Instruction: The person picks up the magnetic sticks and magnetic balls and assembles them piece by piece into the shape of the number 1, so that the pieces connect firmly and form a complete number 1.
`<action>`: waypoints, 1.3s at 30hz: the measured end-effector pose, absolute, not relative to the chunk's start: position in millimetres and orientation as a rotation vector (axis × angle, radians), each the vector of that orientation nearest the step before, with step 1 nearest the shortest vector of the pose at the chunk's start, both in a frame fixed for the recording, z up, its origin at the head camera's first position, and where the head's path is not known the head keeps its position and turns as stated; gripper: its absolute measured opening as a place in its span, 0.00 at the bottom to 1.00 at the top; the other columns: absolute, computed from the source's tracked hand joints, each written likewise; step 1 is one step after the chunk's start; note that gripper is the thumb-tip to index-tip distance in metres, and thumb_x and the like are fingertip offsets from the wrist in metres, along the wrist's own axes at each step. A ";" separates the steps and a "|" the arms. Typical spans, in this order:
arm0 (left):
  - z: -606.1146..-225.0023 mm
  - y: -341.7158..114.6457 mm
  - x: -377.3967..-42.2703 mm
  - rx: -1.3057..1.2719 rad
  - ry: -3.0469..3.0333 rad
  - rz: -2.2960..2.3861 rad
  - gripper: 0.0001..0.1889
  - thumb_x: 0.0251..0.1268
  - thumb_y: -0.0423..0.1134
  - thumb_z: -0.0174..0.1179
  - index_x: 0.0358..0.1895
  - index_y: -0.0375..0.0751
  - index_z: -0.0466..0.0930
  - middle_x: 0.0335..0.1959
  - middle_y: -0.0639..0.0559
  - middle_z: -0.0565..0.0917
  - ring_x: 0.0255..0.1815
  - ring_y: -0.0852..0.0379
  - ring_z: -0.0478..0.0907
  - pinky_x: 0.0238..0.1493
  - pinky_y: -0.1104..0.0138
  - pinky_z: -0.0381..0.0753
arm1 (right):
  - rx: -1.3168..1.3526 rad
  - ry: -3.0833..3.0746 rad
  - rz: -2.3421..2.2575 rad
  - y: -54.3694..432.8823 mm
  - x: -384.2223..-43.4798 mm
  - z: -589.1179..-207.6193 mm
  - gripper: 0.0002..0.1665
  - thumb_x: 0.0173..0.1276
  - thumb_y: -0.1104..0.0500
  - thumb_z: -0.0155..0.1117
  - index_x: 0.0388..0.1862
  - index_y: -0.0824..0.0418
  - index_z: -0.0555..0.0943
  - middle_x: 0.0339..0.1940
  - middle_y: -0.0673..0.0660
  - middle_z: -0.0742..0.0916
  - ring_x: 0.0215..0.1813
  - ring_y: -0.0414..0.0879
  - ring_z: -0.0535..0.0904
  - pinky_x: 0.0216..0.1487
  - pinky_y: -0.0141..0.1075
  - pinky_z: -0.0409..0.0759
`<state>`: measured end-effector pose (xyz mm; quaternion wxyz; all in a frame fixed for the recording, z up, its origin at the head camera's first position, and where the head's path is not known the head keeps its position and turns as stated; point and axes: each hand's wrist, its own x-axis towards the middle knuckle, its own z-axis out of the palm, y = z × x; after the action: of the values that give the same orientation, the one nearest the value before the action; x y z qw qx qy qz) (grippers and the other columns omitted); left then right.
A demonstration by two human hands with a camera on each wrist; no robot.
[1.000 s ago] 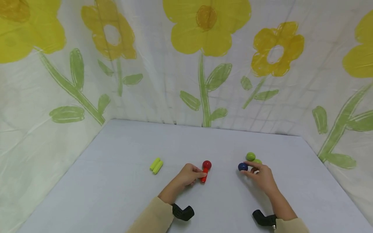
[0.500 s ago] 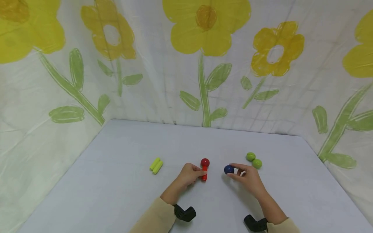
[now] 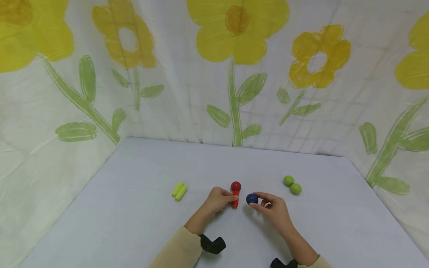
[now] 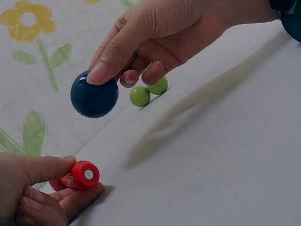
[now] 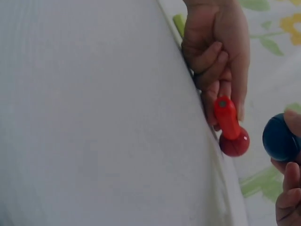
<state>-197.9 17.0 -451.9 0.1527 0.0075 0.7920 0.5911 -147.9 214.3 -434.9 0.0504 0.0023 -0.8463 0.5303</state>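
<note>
My left hand (image 3: pixel 217 201) pinches a red rod (image 3: pixel 235 201) between thumb and fingers, low over the table. A dark red ball (image 3: pixel 236 186) sits at the rod's far end, touching it. The rod's near end shows a small round pale disc in the left wrist view. Just to the right, my right hand (image 3: pixel 274 211) holds a blue ball (image 3: pixel 252 199) between thumb and fingertips. In the left wrist view this blue ball (image 4: pixel 94 94) is up off the table, with a gap between it and the red rod (image 4: pixel 85 174). A thin seam runs round the ball.
Two yellow-green rods (image 3: pixel 179 191) lie side by side on the white table (image 3: pixel 144 167) to the left. Two green balls (image 3: pixel 295 188) rest together at the right. A white curtain (image 3: pixel 187 108) with painted flowers stands behind the table.
My right hand has carried the blue ball leftward from beside the green balls to near the red rod. My left hand has turned the rod and red ball slightly, staying in nearly the same spot.
</note>
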 end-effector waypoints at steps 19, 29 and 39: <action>-454.2 16.5 -198.3 0.040 2.260 1.713 0.10 0.61 0.38 0.67 0.33 0.32 0.83 0.18 0.55 0.73 0.13 0.62 0.60 0.14 0.73 0.59 | 0.161 -2.490 1.791 189.4 -133.7 -458.2 0.21 0.54 0.67 0.76 0.48 0.66 0.85 0.24 0.52 0.79 0.25 0.40 0.69 0.25 0.28 0.66; -456.0 17.2 -199.5 0.023 2.242 1.719 0.09 0.61 0.38 0.67 0.32 0.33 0.83 0.18 0.55 0.72 0.12 0.64 0.59 0.13 0.74 0.58 | 0.317 -2.520 1.760 186.9 -132.0 -463.5 0.21 0.55 0.66 0.75 0.49 0.68 0.84 0.22 0.50 0.77 0.24 0.37 0.69 0.24 0.27 0.67; -454.8 16.8 -199.8 0.033 2.253 1.730 0.10 0.61 0.37 0.67 0.34 0.31 0.83 0.18 0.55 0.72 0.12 0.63 0.59 0.13 0.74 0.58 | 0.285 -2.534 1.702 182.4 -135.2 -469.6 0.21 0.53 0.65 0.77 0.47 0.66 0.84 0.30 0.53 0.83 0.23 0.36 0.68 0.23 0.27 0.65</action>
<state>-199.8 16.8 -454.8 0.1499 0.0114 0.7841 0.6021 -135.2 182.4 -469.6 0.0378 0.0928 -0.8259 0.5548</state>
